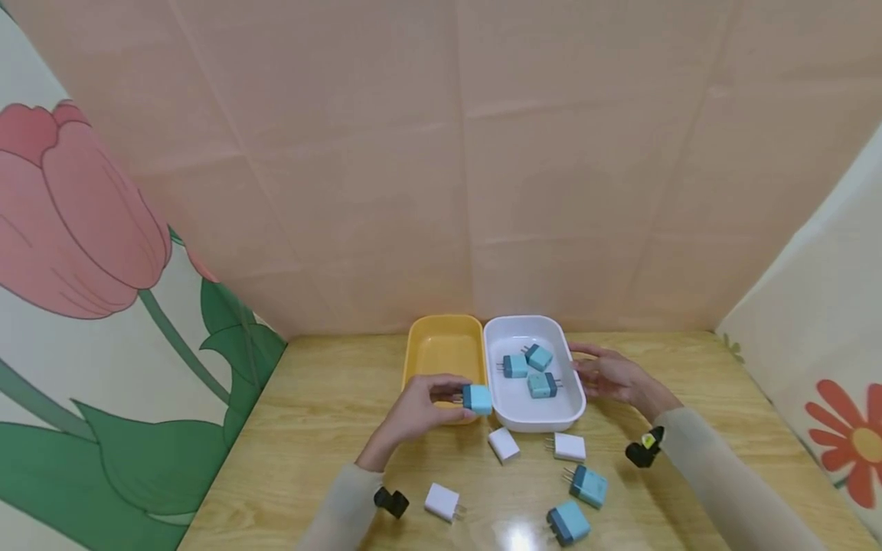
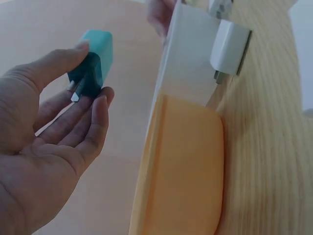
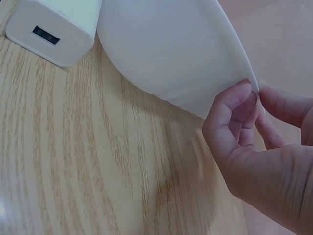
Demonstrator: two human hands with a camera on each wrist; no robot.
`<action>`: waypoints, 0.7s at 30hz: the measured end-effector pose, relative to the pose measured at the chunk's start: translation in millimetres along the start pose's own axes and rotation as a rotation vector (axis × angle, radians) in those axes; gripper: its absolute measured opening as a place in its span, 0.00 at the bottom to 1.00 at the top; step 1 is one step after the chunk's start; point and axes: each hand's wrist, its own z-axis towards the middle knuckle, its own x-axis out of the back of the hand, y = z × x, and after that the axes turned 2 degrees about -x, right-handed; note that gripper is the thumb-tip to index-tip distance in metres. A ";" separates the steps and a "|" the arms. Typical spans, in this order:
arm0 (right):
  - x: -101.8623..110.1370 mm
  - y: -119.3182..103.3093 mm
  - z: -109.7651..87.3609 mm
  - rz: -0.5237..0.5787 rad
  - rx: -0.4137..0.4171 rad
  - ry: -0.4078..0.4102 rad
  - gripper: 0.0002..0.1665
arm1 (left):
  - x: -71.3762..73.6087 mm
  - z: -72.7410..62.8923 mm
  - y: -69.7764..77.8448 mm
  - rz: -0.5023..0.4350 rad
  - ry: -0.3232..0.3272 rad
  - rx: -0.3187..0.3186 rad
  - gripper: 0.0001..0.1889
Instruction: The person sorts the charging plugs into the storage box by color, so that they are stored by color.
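Note:
Above the front of the yellow tray [image 1: 444, 337], my left hand [image 1: 423, 409] pinches a blue plug charger [image 1: 477, 399] between thumb and fingers. Its metal prongs point back toward the palm in the left wrist view. At the right side of the white tray [image 1: 506, 417], my right hand [image 1: 616, 376] pinches the rim, thumb on one side and curled fingers on the other, as the right wrist view shows. Three blue chargers [image 1: 540, 385] lie inside the white tray. No charger shows in the visible part of the yellow tray.
Three white chargers, one nearest the white tray [image 1: 569, 446], one left of it [image 1: 504, 445] and one further left [image 1: 442, 501], lie on the wooden table [image 1: 324, 405]. Two blue chargers [image 1: 589, 486] rest at the front right. A pinkish backdrop [image 1: 344, 191] stands behind the trays.

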 end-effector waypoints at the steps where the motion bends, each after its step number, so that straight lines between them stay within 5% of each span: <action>1: 0.0 0.0 0.1 0.000 -0.001 0.007 0.40 | -0.1 1.3 0.6 0.000 0.000 0.001 0.24; 21: -0.3 0.2 0.0 -0.013 0.007 0.005 0.41 | -2.8 30.5 16.3 0.079 0.006 -0.026 0.23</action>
